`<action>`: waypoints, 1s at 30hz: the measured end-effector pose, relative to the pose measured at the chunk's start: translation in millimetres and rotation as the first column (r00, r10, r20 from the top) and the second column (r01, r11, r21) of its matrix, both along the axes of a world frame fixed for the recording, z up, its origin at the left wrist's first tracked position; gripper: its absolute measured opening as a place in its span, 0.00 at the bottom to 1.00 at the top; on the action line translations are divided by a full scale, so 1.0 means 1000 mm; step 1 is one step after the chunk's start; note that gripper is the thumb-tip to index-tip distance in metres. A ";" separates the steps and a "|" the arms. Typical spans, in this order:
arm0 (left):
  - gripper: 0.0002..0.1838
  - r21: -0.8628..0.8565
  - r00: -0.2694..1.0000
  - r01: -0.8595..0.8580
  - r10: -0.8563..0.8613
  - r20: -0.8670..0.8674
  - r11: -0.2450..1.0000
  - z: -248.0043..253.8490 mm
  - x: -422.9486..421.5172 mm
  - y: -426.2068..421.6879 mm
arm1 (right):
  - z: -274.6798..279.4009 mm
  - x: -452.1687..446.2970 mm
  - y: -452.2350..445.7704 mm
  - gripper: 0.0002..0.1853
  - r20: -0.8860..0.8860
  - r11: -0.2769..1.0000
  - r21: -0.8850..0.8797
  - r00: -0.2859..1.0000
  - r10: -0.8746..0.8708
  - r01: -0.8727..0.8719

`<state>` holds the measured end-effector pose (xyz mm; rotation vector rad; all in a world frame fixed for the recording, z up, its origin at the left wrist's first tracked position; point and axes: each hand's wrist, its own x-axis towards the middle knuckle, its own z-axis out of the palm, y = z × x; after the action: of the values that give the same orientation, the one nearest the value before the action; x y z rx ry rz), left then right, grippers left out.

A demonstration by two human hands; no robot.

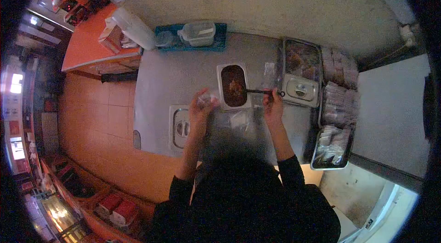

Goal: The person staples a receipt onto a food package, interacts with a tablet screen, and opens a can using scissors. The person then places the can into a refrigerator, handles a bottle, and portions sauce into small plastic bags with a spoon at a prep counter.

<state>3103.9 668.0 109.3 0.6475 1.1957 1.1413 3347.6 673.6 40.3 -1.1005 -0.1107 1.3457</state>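
Observation:
A steel food pan point(249, 101) of dark reddish-brown sauce point(233, 77) sits mid-table. My right hand point(274, 104), to the right of it, is closed round the dark handle of a spoon point(259, 91); the far end reaches into the sauce and its tip cannot be made out. At the pan's left side, my left hand point(201, 103) grips a small clear plastic bag point(209, 99), blurred in this view. Flat clear plastic point(239, 120) lies on the table just below the pan. A steel pan lid point(180, 127) rests left of my left forearm.
On the right stand a tray of filled packets point(301, 61), a second steel lid point(301, 90), rows of wrapped packets point(339, 103) and a tray of white packets point(331, 149). A clear plastic container point(200, 34) sits on a teal mat point(221, 41) by the wall. An orange counter point(89, 43) adjoins at left.

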 end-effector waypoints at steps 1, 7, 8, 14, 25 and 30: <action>0.26 0.071 1.000 -0.018 0.016 0.024 0.997 -0.001 0.001 0.008 | 0.012 0.000 0.004 0.16 -0.013 0.998 0.063 1.000 -0.002 0.003; 0.25 0.135 0.980 0.176 -0.160 -0.122 0.975 -0.015 -0.004 0.045 | 0.034 0.010 0.030 0.15 0.027 0.991 0.130 1.000 0.015 -0.018; 0.25 0.138 0.979 0.180 -0.164 -0.122 0.974 -0.016 -0.003 0.049 | 0.037 0.009 0.033 0.15 0.037 0.991 0.134 0.999 0.000 -0.005; 0.21 0.137 0.964 0.228 -0.243 0.110 0.964 -0.038 0.005 0.063 | 0.042 0.003 0.035 0.15 -0.059 0.979 0.187 0.994 0.096 -0.083; 0.14 0.270 0.939 0.344 -0.329 -0.101 0.899 -0.022 0.016 0.058 | 0.104 -0.019 0.089 0.19 0.764 0.855 0.033 0.564 0.313 -0.518; 0.14 0.197 0.968 0.250 -0.250 -0.023 0.948 -0.029 0.032 0.041 | 0.144 -0.070 0.114 0.20 0.979 0.688 -0.092 -0.190 -0.068 -0.720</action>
<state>3135.5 708.7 80.3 0.9233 0.9718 1.0520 3277.2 787.9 184.8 -1.3550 -2.0958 0.4300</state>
